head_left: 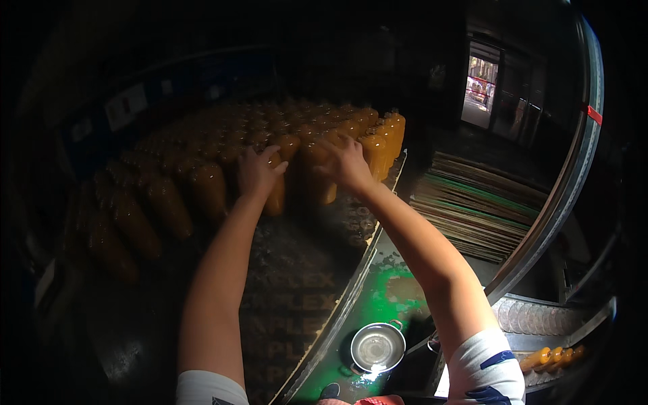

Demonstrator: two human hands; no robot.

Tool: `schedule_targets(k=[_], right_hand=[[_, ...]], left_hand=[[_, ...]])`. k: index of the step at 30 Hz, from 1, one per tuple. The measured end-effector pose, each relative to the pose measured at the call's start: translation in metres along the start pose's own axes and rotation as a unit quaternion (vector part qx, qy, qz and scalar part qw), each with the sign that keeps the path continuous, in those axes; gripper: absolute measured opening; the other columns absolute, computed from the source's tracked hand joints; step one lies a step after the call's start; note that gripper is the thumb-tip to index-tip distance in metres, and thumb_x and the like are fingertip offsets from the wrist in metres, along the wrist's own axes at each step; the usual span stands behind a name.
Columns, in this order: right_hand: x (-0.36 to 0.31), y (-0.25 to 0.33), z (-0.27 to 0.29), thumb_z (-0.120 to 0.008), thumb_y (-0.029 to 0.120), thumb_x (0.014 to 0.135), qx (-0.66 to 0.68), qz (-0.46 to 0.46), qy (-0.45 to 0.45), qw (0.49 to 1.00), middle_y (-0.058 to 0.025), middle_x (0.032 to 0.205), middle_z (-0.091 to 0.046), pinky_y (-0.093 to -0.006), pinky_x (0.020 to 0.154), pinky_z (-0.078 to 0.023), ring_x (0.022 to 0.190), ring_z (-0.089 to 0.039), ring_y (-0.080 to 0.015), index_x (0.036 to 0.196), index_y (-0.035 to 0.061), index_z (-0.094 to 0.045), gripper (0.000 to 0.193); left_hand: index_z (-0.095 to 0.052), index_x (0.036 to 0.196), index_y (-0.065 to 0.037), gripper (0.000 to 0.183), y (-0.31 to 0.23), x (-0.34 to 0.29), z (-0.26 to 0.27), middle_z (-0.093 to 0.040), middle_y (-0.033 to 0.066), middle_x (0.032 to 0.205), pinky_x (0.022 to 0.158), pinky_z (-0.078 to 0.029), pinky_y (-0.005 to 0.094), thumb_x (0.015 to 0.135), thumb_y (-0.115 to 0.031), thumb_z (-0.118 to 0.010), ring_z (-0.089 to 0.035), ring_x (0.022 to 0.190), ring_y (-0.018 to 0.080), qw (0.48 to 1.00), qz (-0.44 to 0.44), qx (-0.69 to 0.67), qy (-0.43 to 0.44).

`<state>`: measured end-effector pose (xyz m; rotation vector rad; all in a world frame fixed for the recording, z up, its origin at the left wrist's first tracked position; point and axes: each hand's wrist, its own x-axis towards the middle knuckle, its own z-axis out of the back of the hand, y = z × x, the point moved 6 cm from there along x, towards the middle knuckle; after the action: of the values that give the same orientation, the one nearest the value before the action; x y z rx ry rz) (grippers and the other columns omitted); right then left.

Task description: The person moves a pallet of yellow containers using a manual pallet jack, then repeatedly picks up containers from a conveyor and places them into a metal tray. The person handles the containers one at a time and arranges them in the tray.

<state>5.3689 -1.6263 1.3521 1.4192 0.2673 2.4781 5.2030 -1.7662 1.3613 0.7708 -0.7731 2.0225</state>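
Note:
My left hand [256, 173] reaches in at the front of a crowd of filled amber bottles. Its thumb and forefinger are spread at the top of one front bottle [275, 194], seemingly touching it. To the right, my right hand [348, 163] has its fingers stretched leftward over another front bottle [327, 192]; shade and blur hide exactly where they touch. Between the hands, more amber bottles [289, 144] stand upright. All of them rest on a dark printed board [290, 283].
Several bottles [385, 145] stand close to the board's right edge. Beyond it, a metal pot [378, 347] rests on the green floor [391, 293]. Stacked sheets [479, 202] lie at the right, behind a curved metal rail [540, 236]. More amber bottles [550, 356] show at lower right.

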Motion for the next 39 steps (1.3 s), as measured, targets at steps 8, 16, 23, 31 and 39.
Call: schedule_targets(k=[8,16,23,31,39], right_hand=[[0.024,0.001,-0.058,-0.079,0.031,0.076,0.033,-0.009,0.007,0.999,-0.0243,0.134,-0.049,-0.0506,0.103,-0.045,0.127,-0.044,-0.0454,0.130,0.0277,-0.064,0.056],[-0.168,-0.031,0.131,-0.078,0.020,0.076,0.239,-0.041,-0.164,0.956,-0.0164,0.130,-0.053,-0.0405,0.108,-0.040,0.127,-0.049,-0.0310,0.124,0.0141,-0.069,0.049],[-0.452,0.011,0.332,-0.071,0.029,0.088,0.330,-0.376,-0.112,0.859,-0.0107,0.125,-0.060,-0.0365,0.103,-0.044,0.119,-0.055,-0.0236,0.132,0.0080,-0.057,0.050],[-0.795,0.085,0.428,-0.063,0.018,0.089,0.319,-0.513,-0.320,0.730,-0.0075,0.120,-0.063,-0.0308,0.100,-0.045,0.111,-0.058,-0.0156,0.129,0.0030,-0.062,0.043],[-0.989,0.113,0.414,-0.049,0.038,0.096,0.487,-0.646,-0.405,0.426,-0.0078,0.130,-0.059,-0.0429,0.098,-0.049,0.117,-0.058,-0.0240,0.134,0.0189,-0.059,0.043]], left_hand=[[-0.068,0.123,-0.030,0.044,0.033,-0.028,0.025,-0.054,0.0128,0.137,0.099,-0.049,0.0427,0.080,-0.032,-0.078,-0.053,0.121,0.0350,0.991,-0.004,-0.098,-0.090],[-0.073,0.114,-0.011,0.041,-0.043,-0.091,0.055,-0.059,0.0138,0.128,0.104,-0.044,0.0374,0.074,-0.010,-0.079,-0.057,0.118,0.0286,0.931,-0.209,-0.291,-0.073],[-0.070,0.105,-0.002,0.040,-0.215,-0.234,0.123,-0.062,0.0166,0.123,0.102,-0.043,0.0398,0.069,-0.020,-0.074,-0.058,0.115,0.0290,0.809,-0.253,-0.476,0.234],[-0.070,0.112,0.001,0.045,-0.412,-0.515,0.048,-0.066,0.0158,0.118,0.099,-0.047,0.0359,0.074,-0.025,-0.076,-0.061,0.109,0.0234,0.478,-0.127,-0.562,0.663],[-0.057,0.132,-0.004,0.049,-0.471,-0.815,-0.043,-0.066,0.0131,0.119,0.094,-0.053,0.0403,0.095,-0.035,-0.061,-0.064,0.107,0.0251,0.180,0.118,-0.442,0.871]])
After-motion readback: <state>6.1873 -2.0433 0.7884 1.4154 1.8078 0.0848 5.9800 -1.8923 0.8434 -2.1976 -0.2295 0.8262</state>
